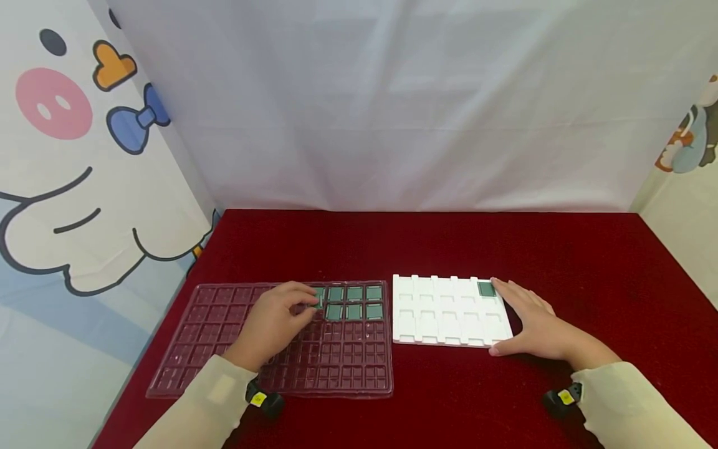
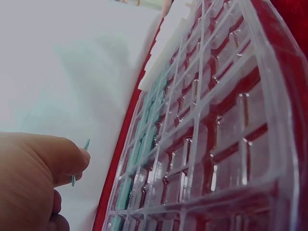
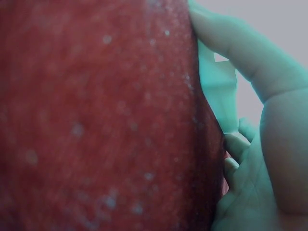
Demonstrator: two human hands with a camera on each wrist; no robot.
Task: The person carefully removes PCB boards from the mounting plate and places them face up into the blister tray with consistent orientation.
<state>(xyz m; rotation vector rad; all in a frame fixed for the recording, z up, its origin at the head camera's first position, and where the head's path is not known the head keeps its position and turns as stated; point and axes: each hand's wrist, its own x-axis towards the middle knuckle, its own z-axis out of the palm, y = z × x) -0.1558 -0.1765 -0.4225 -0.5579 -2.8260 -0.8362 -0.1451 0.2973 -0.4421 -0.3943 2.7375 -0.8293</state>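
My left hand [image 1: 273,321] is over the clear plastic tray [image 1: 224,337], pinching a thin green square piece [image 2: 86,144] between thumb and finger. In the left wrist view the piece stands edge-on, raised above the tray. Several like green pieces [image 1: 354,293] lie in the two far rows, at the tray's right end. The right hand [image 1: 535,324] holds the right end of a white tray [image 1: 437,324], thumb at the near corner and fingers by the far one. One green square [image 1: 486,289] sits in that tray's far right pocket.
Both trays lie side by side on a dark red cloth-covered table [image 1: 449,399]. A white curtain [image 1: 392,112] hangs behind its far edge. At the left is a cartoon-printed cloth [image 1: 67,187].
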